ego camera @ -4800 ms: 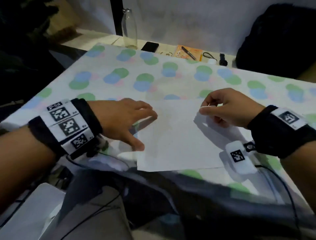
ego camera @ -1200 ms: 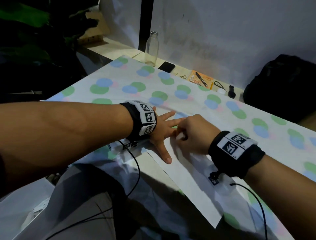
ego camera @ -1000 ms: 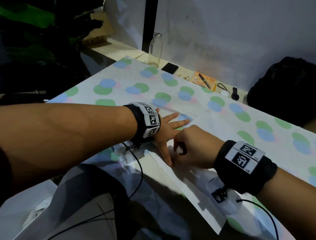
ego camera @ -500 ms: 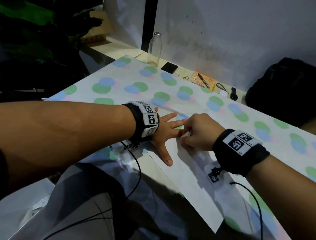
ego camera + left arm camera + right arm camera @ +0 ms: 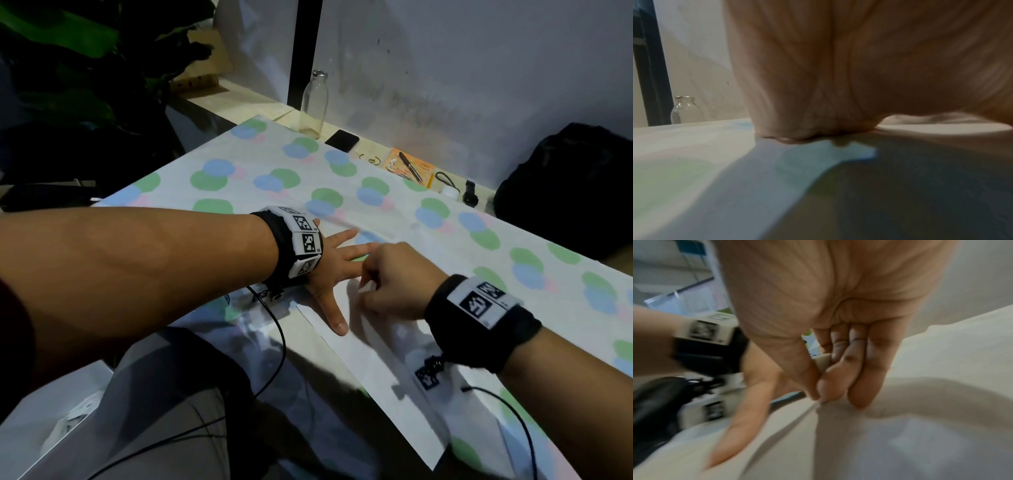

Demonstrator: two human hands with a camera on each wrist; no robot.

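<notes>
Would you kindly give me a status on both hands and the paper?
Left hand flat, pressing the paper. Right hand pinching its fold. Bottle far back, nothing in the way.

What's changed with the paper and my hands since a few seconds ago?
The paper, open and wide before, now lies as a narrower folded strip. The left hand has gone from its corner to pressing flat on it, fingers spread. The right hand has come over from the far corner to beside the left, pinching the fold. The bottle and pen stayed at the wall.
</notes>
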